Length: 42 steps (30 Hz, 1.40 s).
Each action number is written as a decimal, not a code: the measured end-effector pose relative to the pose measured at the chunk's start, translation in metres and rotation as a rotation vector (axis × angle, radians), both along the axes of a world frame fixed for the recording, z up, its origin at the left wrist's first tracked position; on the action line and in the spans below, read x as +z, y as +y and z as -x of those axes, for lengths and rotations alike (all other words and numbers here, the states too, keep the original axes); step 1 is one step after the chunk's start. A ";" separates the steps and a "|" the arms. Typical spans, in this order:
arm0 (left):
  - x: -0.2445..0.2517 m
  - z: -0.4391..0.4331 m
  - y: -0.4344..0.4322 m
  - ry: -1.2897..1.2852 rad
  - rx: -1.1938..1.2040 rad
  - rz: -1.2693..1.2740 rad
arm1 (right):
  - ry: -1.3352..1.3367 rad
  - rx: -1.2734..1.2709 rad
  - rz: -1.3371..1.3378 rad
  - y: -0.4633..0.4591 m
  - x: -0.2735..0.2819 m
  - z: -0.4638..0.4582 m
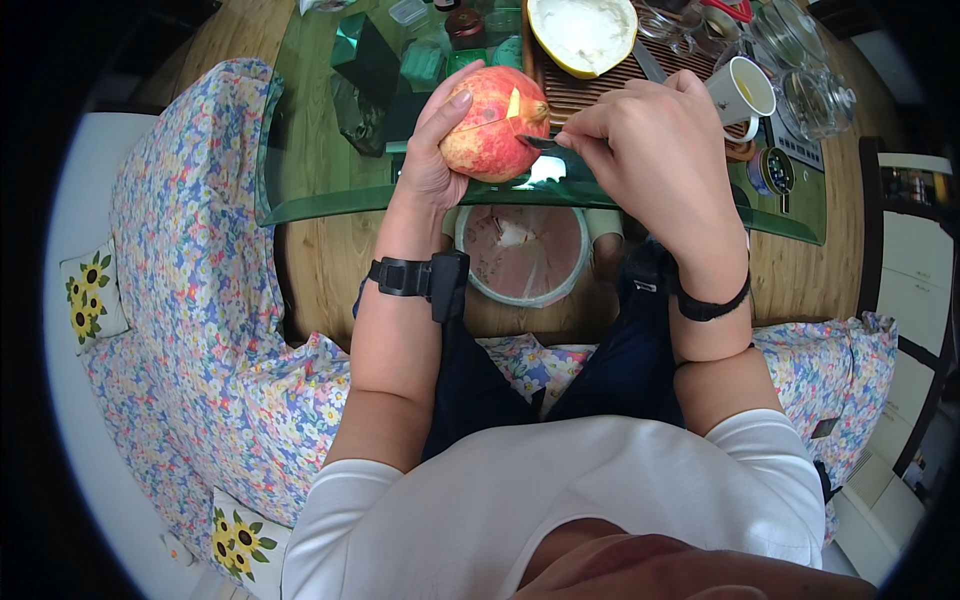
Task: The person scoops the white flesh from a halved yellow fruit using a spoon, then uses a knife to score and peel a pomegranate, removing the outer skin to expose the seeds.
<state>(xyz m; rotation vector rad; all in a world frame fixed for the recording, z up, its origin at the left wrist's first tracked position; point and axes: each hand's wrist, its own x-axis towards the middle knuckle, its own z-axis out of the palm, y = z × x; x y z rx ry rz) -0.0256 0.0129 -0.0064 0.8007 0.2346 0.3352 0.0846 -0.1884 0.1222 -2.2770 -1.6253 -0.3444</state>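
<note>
A red and yellow pomegranate (487, 142) rests in my left hand (441, 131), whose fingers and thumb wrap its left side above the near edge of a glass table. Near its crown, the rind shows a pale cut patch and a thin cut line. My right hand (649, 142) pinches a small dark blade (537, 141), perhaps a small knife, and its tip touches the rind just below the crown. The handle is hidden by my fingers. Beyond the hands, a hollow yellow rind half (585, 34) with a white inside lies on a slatted wooden tray (566, 97).
A white cup (742, 94) of yellow liquid, glass jars (814, 101) and an open round tin (771, 171) stand at the right. A dark box (364, 56) is at the left. Below the green-tinted glass table's edge (337, 206) sits a lined waste bin (523, 255) between my legs.
</note>
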 end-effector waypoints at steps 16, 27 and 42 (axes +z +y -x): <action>-0.014 -0.014 -0.005 -0.014 0.365 0.030 | -0.207 -0.075 -0.206 0.022 -0.031 -0.001; -0.014 -0.019 -0.016 0.061 0.778 0.031 | -0.276 -0.162 -0.354 0.055 -0.075 0.017; 0.002 0.005 0.008 0.043 0.157 -0.066 | 0.179 0.138 -0.066 0.016 -0.018 -0.029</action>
